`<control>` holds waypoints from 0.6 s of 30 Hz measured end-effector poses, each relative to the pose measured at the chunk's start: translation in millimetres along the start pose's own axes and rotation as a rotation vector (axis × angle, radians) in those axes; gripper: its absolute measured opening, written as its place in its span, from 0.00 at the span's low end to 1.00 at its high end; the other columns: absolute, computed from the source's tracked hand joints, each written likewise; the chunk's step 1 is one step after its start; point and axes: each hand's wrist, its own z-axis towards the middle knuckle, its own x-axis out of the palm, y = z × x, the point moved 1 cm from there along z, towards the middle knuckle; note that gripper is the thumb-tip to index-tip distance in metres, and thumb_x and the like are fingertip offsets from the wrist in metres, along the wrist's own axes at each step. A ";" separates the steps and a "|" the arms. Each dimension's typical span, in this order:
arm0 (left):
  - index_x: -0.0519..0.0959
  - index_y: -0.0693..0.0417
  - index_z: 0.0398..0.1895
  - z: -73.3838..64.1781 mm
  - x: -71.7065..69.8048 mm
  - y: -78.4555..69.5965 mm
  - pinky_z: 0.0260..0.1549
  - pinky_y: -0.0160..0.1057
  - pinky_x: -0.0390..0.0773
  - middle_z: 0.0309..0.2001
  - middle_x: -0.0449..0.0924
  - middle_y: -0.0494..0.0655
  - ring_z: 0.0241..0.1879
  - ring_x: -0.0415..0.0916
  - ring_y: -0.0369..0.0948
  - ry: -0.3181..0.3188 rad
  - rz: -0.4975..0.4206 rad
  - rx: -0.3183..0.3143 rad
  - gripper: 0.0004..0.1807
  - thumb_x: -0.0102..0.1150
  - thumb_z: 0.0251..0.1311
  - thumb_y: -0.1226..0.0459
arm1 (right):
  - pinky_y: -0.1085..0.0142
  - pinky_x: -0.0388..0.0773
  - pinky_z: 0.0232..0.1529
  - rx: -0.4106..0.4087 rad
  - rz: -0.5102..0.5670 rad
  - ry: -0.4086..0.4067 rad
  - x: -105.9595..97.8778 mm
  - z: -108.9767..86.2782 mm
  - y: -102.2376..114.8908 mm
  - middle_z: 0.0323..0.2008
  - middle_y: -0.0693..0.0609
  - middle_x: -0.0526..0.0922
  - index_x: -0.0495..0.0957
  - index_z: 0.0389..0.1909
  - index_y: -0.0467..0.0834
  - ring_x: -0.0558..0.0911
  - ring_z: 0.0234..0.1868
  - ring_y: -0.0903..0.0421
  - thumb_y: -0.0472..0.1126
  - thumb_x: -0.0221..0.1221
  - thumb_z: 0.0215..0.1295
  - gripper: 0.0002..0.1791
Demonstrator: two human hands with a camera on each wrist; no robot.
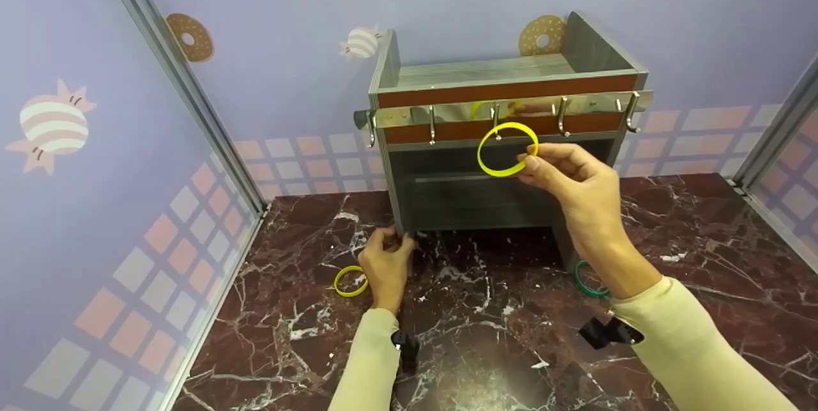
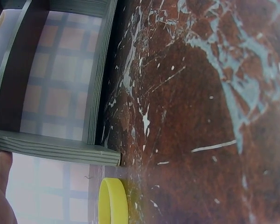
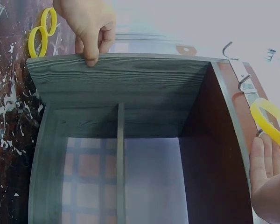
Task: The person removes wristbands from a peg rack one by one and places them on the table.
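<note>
My right hand [image 1: 585, 197] pinches a thin yellow ring [image 1: 509, 125] by its right edge, between thumb and fingers. It holds the ring up in front of the middle hook [image 1: 496, 122] on a shiny metal strip. The strip runs along the front of a grey wooden shelf unit [image 1: 476, 203]. Low down, my left hand [image 1: 386, 264] grips the front edge of the unit's left side panel [image 3: 121, 77], thumb on the inner face in the right wrist view. Beside that panel two yellow rings [image 3: 45, 44] stand on the tabletop; the head view shows only one.
A green ring [image 1: 579, 279] leans by the unit's right foot, partly behind my right wrist. Several bare hooks [image 1: 563, 118] jut forward from the strip. Patterned walls [image 1: 281, 78] close in the dark marbled table [image 1: 460, 341] at the back and sides.
</note>
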 end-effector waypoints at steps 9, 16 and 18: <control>0.85 0.64 0.31 -0.2 0.4 -0.4 0.29 0.43 0.89 0.31 0.87 0.54 0.30 0.88 0.48 0.008 -0.010 -0.008 0.07 0.72 0.50 0.78 | 0.55 0.88 0.48 -0.002 0.005 -0.025 -15.9 -10.3 6.2 0.43 0.35 0.89 0.81 0.49 0.22 0.90 0.38 0.48 0.24 0.67 0.67 0.12; 0.85 0.64 0.31 -1.6 -0.9 -1.8 0.30 0.45 0.90 0.33 0.87 0.56 0.32 0.89 0.51 0.019 0.006 -0.027 0.07 0.72 0.50 0.77 | 0.55 0.87 0.50 0.025 -0.022 -0.040 -34.3 -19.3 3.8 0.45 0.32 0.88 0.80 0.50 0.21 0.90 0.40 0.46 0.25 0.67 0.68 0.14; 0.85 0.64 0.32 -1.8 -0.5 -1.6 0.30 0.45 0.90 0.33 0.87 0.56 0.32 0.89 0.51 0.020 0.013 -0.027 0.07 0.72 0.51 0.77 | 0.54 0.87 0.50 0.030 -0.022 -0.047 -39.2 -21.5 2.7 0.45 0.31 0.88 0.80 0.51 0.21 0.90 0.41 0.46 0.25 0.67 0.68 0.14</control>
